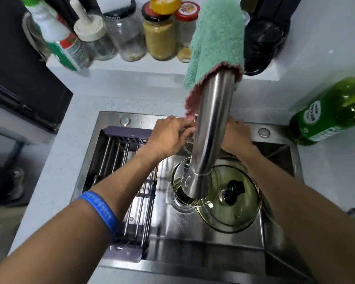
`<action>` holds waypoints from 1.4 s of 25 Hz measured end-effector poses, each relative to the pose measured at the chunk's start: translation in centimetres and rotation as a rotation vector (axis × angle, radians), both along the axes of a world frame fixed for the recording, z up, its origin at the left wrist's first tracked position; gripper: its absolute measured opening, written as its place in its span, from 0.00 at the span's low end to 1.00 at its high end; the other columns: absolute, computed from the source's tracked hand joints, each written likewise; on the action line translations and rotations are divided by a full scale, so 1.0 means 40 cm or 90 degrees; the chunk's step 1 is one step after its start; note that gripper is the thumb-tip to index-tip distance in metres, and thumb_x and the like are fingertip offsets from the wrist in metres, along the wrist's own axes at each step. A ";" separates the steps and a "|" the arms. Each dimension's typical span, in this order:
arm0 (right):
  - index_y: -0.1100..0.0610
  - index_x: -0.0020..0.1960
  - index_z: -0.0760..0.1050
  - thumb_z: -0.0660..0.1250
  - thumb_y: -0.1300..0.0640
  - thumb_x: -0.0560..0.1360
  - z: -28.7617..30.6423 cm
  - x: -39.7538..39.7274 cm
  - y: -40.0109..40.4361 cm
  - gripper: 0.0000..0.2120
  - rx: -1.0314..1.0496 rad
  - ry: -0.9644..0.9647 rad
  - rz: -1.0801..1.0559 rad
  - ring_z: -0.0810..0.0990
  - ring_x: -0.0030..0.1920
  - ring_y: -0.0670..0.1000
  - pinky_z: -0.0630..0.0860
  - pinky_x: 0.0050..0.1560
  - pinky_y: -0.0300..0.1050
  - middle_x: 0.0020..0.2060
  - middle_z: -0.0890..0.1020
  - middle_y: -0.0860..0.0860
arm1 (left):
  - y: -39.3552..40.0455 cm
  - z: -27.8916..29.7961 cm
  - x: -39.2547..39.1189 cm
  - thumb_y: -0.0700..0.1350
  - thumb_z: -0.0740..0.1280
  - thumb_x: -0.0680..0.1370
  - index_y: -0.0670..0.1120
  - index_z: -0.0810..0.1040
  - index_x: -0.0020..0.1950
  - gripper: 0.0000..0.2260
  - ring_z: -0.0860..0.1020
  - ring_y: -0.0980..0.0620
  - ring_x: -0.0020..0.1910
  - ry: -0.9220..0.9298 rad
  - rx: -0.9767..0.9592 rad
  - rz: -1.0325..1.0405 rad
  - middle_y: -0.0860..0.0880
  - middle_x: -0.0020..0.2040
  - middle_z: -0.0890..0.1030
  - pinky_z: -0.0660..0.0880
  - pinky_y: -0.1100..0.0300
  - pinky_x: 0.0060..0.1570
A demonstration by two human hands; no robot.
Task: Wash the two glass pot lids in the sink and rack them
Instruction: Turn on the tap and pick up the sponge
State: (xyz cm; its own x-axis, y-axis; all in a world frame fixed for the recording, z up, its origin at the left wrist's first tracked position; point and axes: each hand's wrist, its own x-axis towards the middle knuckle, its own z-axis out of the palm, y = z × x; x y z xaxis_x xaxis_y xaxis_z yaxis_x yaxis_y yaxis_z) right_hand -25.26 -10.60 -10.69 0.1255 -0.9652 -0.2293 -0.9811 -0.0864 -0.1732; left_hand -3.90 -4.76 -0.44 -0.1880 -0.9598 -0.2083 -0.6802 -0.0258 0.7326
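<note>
Sink [213,249]: steel basin, fills the centre and lower middle of the frame. Both lids lie in its right half, presumably staged under the spout for wetting.

Rack [119,181]: rod drainer spanning the left part of the basin, no lids on it. Likely kept there so washed items drip into the sink.

Faucet [209,128]: thick steel spout running down the frame centre, outlet above the lids. No water stream visible. It hides most of what lies behind it.

Cloth [217,37]: green with pink edging, draped over the faucet neck at upper centre, probably hung to dry.

Larger lid [234,214]: glass, black knob up, lower right of centre, flat on the basin floor.

Smaller lid [178,177]: glass, partly under the spout, its edge overlapping the larger lid.

Left hand [170,136]: reaches to the faucet base at mid-frame, fingers bent toward something behind the spout; cannot tell whether it grips anything.

Right hand [236,134]: same spot from the other side, fingers hidden by the spout; grip cannot be told.

Judgement: both hands are likely at the tap control; washing not yet begun.
</note>
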 end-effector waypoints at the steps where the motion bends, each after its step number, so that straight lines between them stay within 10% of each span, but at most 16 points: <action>1: 0.56 0.70 0.67 0.64 0.51 0.78 0.009 -0.001 0.024 0.22 0.007 -0.061 -0.045 0.71 0.62 0.66 0.72 0.59 0.62 0.64 0.74 0.58 | -0.002 0.003 0.007 0.35 0.63 0.82 0.31 0.78 0.62 0.12 0.77 0.30 0.62 0.032 -0.005 0.021 0.28 0.59 0.79 0.70 0.38 0.65; 5: 0.47 0.63 0.72 0.68 0.44 0.74 0.033 -0.017 0.189 0.19 0.077 -0.461 -0.341 0.77 0.57 0.58 0.76 0.56 0.57 0.54 0.80 0.50 | -0.012 -0.041 0.034 0.41 0.68 0.80 0.60 0.80 0.37 0.16 0.83 0.54 0.41 0.039 0.046 0.095 0.60 0.33 0.82 0.82 0.49 0.51; 8: 0.46 0.62 0.74 0.70 0.46 0.75 0.018 -0.013 0.322 0.17 0.159 -0.659 -0.554 0.80 0.53 0.50 0.77 0.47 0.48 0.55 0.80 0.48 | 0.009 -0.078 0.034 0.39 0.68 0.79 0.73 0.79 0.37 0.26 0.80 0.70 0.35 0.076 0.045 0.149 0.71 0.32 0.80 0.80 0.57 0.49; 13: 0.51 0.65 0.74 0.67 0.47 0.78 -0.031 0.028 0.502 0.17 0.418 -0.783 -0.710 0.82 0.54 0.55 0.79 0.45 0.50 0.58 0.82 0.53 | 0.060 -0.123 0.042 0.32 0.65 0.79 0.42 0.82 0.60 0.13 0.81 0.36 0.59 0.097 0.059 0.139 0.37 0.57 0.84 0.76 0.45 0.61; 21: 0.56 0.60 0.75 0.59 0.49 0.80 -0.005 0.142 0.547 0.15 0.560 -0.909 -0.728 0.83 0.53 0.59 0.77 0.53 0.55 0.54 0.84 0.59 | 0.323 -0.072 0.109 0.37 0.67 0.80 0.51 0.82 0.57 0.11 0.80 0.49 0.60 0.254 0.137 0.306 0.49 0.56 0.84 0.75 0.49 0.66; 27: 0.52 0.62 0.76 0.65 0.45 0.78 0.026 0.158 0.530 0.16 0.524 -0.930 -0.750 0.82 0.58 0.58 0.78 0.51 0.53 0.57 0.84 0.56 | 0.367 0.071 0.051 0.49 0.65 0.80 0.58 0.73 0.73 0.20 0.68 0.56 0.75 0.361 -0.055 0.055 0.58 0.73 0.74 0.63 0.63 0.74; 35: 0.56 0.63 0.75 0.65 0.50 0.77 0.019 0.066 0.676 0.16 0.543 -0.866 -0.882 0.82 0.50 0.57 0.77 0.42 0.48 0.54 0.83 0.58 | 0.269 0.116 -0.258 0.49 0.65 0.78 0.64 0.55 0.76 0.31 0.47 0.63 0.79 0.262 0.071 -0.116 0.59 0.80 0.52 0.45 0.49 0.80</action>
State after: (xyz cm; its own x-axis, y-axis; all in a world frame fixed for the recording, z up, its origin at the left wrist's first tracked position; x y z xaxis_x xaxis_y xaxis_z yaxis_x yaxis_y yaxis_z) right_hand -22.62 16.44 -9.92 0.0239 -0.2876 -0.9575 0.4213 0.8714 -0.2512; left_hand -14.22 5.98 4.18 -0.4394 -0.8799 -0.1809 -0.3346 -0.0266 0.9420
